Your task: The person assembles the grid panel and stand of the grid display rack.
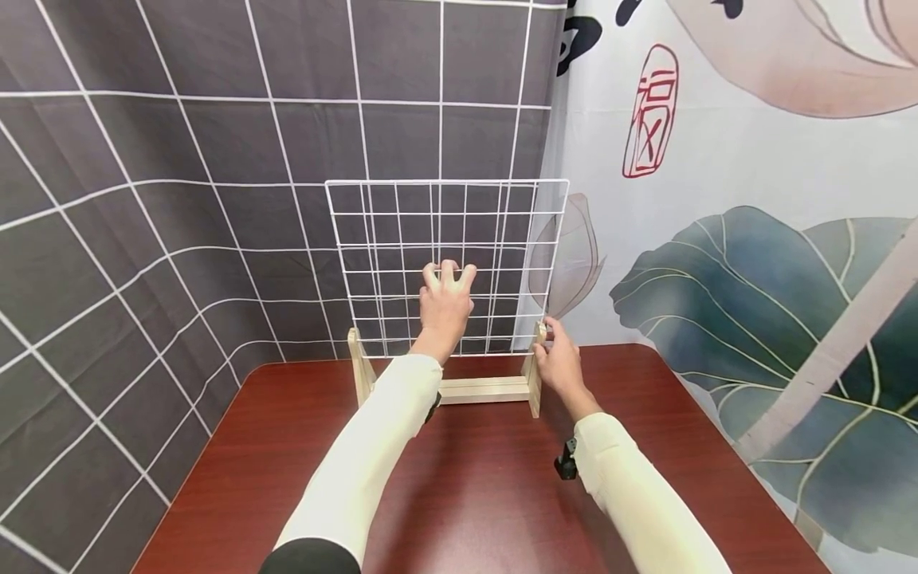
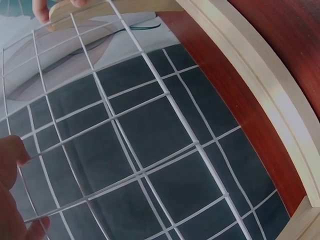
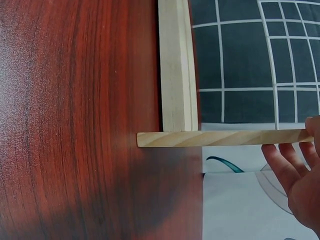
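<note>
A white wire grid panel (image 1: 446, 182) stands upright, leaning slightly back, between the two side posts of a pale wooden stand (image 1: 495, 389). My left hand (image 1: 446, 307) grips the panel at its middle, the fingertips hooked over the wires. In the left wrist view its thumb and fingers (image 2: 11, 152) close around wires at the left edge. My right hand (image 1: 561, 365) pinches the upper end of the right side post (image 3: 225, 138), beside the panel's lower right corner. The right wrist view shows fingers under that post and the thumb over it.
The stand rests near the back edge of a red-brown wooden table (image 1: 473, 494). Behind it hangs a dark grey cloth (image 1: 215, 143) with white grid lines. At the right is a white curtain (image 1: 717, 159) with leaf and flower prints.
</note>
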`<state>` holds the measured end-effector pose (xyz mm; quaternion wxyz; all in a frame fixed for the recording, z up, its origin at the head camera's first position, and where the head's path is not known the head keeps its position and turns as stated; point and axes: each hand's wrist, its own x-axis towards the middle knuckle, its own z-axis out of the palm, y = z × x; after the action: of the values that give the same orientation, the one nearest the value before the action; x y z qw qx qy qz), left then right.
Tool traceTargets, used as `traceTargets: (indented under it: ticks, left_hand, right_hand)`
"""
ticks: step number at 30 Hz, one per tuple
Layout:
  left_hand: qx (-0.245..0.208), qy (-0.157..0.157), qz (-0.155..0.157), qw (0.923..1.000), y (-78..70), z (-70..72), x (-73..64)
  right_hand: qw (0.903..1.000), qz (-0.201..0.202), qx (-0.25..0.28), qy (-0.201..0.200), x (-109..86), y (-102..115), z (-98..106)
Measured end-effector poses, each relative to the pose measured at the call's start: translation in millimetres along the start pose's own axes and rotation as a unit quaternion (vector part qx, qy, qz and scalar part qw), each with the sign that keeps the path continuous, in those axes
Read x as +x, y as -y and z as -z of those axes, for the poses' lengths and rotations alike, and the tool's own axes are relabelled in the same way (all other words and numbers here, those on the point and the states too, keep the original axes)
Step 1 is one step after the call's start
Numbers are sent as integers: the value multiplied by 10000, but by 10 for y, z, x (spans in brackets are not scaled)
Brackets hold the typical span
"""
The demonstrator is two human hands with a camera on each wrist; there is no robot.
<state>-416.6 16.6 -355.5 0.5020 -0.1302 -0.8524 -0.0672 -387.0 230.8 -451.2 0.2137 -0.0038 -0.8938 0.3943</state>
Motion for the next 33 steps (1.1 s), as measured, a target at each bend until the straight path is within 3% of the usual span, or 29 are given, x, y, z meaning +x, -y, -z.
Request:
traceTargets:
  ticks: [8, 17, 23, 33]
  left_hand:
    - [62, -269, -4, 9996, 27, -26, 13]
    - [58, -181, -18, 9998, 35, -27, 43]
    - [64, -67, -14, 10000, 28, -18, 31]
    - [51, -7, -26, 10000, 37, -3, -23]
  right_hand:
    - [10000, 25, -65, 26, 31, 37, -3]
    - [9991, 342, -197, 139, 133, 99, 132]
    - [9971, 670, 26, -369, 300, 300, 332]
    - [9883, 827, 448, -1200, 544, 834, 646]
